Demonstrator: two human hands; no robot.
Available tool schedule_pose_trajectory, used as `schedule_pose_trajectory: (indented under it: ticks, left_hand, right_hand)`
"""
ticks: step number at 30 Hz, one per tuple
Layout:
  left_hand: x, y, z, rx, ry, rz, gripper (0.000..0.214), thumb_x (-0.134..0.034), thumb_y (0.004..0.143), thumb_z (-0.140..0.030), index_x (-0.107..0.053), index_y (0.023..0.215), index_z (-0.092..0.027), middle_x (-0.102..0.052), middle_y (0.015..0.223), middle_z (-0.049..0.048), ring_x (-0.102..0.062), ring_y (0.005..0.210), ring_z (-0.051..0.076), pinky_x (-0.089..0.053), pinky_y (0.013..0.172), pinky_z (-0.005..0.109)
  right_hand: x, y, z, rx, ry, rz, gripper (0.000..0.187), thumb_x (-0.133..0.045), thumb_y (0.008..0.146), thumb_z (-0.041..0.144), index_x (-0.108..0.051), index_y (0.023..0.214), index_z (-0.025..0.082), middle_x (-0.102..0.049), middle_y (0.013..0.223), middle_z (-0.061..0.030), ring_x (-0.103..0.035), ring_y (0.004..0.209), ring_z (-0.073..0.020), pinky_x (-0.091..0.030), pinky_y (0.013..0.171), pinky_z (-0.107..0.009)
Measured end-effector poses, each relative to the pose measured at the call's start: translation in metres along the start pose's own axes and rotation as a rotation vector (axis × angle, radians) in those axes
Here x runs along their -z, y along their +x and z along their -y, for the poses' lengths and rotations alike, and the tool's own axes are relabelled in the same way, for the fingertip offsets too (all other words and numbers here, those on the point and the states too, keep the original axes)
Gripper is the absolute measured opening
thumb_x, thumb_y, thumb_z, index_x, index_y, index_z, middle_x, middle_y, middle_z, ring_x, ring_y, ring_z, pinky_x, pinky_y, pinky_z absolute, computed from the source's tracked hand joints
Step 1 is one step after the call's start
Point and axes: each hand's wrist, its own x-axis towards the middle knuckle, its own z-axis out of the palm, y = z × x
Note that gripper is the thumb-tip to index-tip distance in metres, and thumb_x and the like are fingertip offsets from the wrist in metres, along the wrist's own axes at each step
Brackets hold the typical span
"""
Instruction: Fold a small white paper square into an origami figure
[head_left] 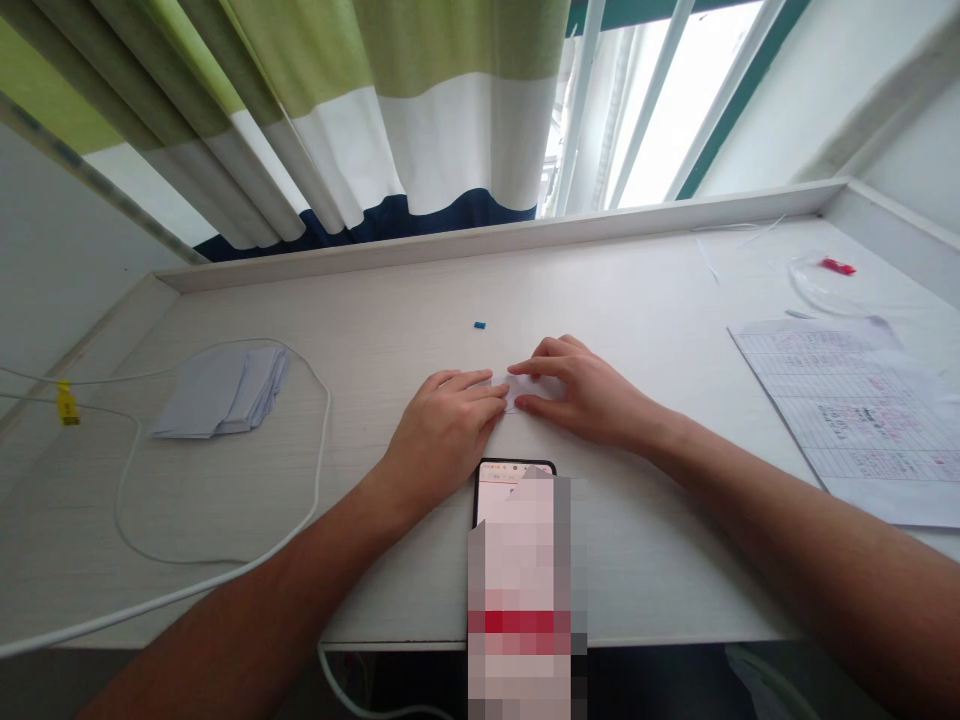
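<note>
A small piece of white paper (pixel 546 387) lies on the desk between my two hands, partly covered by them. My left hand (pixel 454 410) holds down its left end, the fingers reaching across it. On the other side, my right hand (pixel 574 385) has its thumb and index finger on the paper, with the thumb nearer to me. Just below the hands is a phone (pixel 517 475) with a lit screen, mostly blurred out. Beyond them rests a tiny blue piece (pixel 480 325), too small to make out.
At left, a pile of white papers (pixel 217 395) lies near a looped white cable (pixel 328 430) with a yellow tag (pixel 67 405). To the right are lined sheets with writing (pixel 855 400) and a small red object (pixel 838 266). A raised ledge (pixel 450 243) edges the desk below curtains (pixel 450 110).
</note>
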Motion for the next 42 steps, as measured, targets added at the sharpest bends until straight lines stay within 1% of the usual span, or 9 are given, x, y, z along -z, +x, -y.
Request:
schedule_pose_trajectory:
  ticks: [4, 11, 16, 19, 25, 29, 32, 36, 42]
  left_hand:
    - [0.001, 0.0, 0.004, -0.034, 0.0, 0.02, 0.026, -0.052, 0.105, -0.018, -0.075, 0.117, -0.019, -0.078, 0.127, 0.0046, -0.066, 0.129, 0.026, -0.046, 0.109, 0.047]
    - [0.003, 0.001, 0.008, -0.026, 0.004, 0.035, 0.021, -0.055, 0.103, -0.02, -0.076, 0.103, -0.021, -0.076, 0.122, 0.0064, -0.065, 0.119, 0.026, -0.048, 0.099, 0.045]
    - [0.003, 0.003, 0.01, 0.094, -0.151, 0.025, 0.018, -0.061, 0.099, -0.022, -0.073, 0.113, -0.022, -0.075, 0.115, 0.0071, -0.065, 0.112, 0.026, -0.051, 0.097, 0.044]
    - [-0.001, 0.003, 0.012, 0.163, -0.248, -0.001, 0.016, -0.065, 0.096, -0.024, -0.074, 0.109, -0.023, -0.071, 0.114, 0.0076, -0.061, 0.113, 0.026, -0.051, 0.101, 0.045]
    - [-0.006, 0.003, 0.014, 0.269, -0.358, -0.016, 0.01, -0.066, 0.095, -0.029, -0.074, 0.098, -0.025, -0.067, 0.113, 0.0068, -0.055, 0.119, 0.028, -0.049, 0.104, 0.048]
    - [-0.005, 0.005, 0.011, 0.355, -0.556, -0.044, 0.014, -0.067, 0.094, -0.03, -0.067, 0.107, -0.024, -0.072, 0.109, 0.0061, -0.063, 0.103, 0.023, -0.054, 0.089, 0.04]
    - [-0.004, 0.007, 0.01, 0.398, -0.783, -0.119, 0.019, -0.07, 0.092, -0.031, -0.063, 0.108, -0.022, -0.074, 0.099, 0.0042, -0.069, 0.092, 0.019, -0.054, 0.082, 0.034]
    - [-0.003, 0.009, 0.008, 0.413, -1.007, -0.135, 0.029, -0.078, 0.087, -0.034, -0.067, 0.11, -0.02, -0.076, 0.09, 0.0034, -0.072, 0.086, 0.018, -0.056, 0.079, 0.032]
    - [-0.001, 0.009, 0.008, 0.485, -1.11, -0.163, 0.032, -0.085, 0.081, -0.035, -0.075, 0.105, -0.017, -0.08, 0.087, 0.006, -0.077, 0.083, 0.019, -0.061, 0.081, 0.033]
  right_hand:
    - [-0.001, 0.0, -0.003, -0.002, 0.016, -0.029, 0.03, -0.063, 0.098, 0.035, -0.079, 0.118, 0.019, -0.066, 0.109, -0.0126, -0.059, 0.111, -0.0305, -0.051, 0.102, -0.049]
    - [-0.002, 0.002, -0.01, 0.029, 0.06, -0.052, 0.017, -0.065, 0.095, 0.026, -0.08, 0.103, 0.026, -0.068, 0.116, -0.0095, -0.057, 0.118, -0.0299, -0.049, 0.106, -0.051]
    - [0.001, 0.003, -0.006, -0.029, 0.156, -0.062, 0.012, -0.065, 0.089, 0.018, -0.076, 0.093, 0.022, -0.073, 0.103, -0.0068, -0.065, 0.105, -0.0255, -0.052, 0.098, -0.044]
    - [0.004, 0.003, -0.003, -0.07, 0.278, -0.057, 0.009, -0.065, 0.089, 0.02, -0.074, 0.088, 0.022, -0.074, 0.096, -0.0044, -0.068, 0.092, -0.0214, -0.054, 0.09, -0.04]
    - [0.006, 0.005, 0.0, -0.134, 0.467, -0.169, 0.013, -0.07, 0.088, 0.032, -0.076, 0.086, 0.02, -0.072, 0.107, -0.0082, -0.068, 0.092, -0.0209, -0.056, 0.082, -0.038]
    - [0.008, 0.005, 0.001, -0.257, 0.587, -0.169, 0.021, -0.075, 0.088, 0.04, -0.074, 0.092, 0.02, -0.07, 0.081, -0.0033, -0.061, 0.067, -0.0158, -0.052, 0.061, -0.032]
    - [0.01, 0.005, 0.003, -0.277, 0.697, -0.139, 0.024, -0.076, 0.087, 0.042, -0.073, 0.092, 0.019, -0.066, 0.072, 0.0, -0.056, 0.056, -0.012, -0.048, 0.054, -0.03]
    - [0.012, 0.004, 0.007, -0.254, 0.853, -0.125, 0.029, -0.081, 0.083, 0.045, -0.072, 0.09, 0.018, -0.068, 0.081, -0.0015, -0.058, 0.06, -0.0117, -0.053, 0.057, -0.031]
    - [0.012, 0.004, 0.008, -0.219, 0.946, -0.108, 0.033, -0.084, 0.081, 0.047, -0.073, 0.091, 0.018, -0.068, 0.086, -0.0027, -0.062, 0.069, -0.0135, -0.057, 0.057, -0.031]
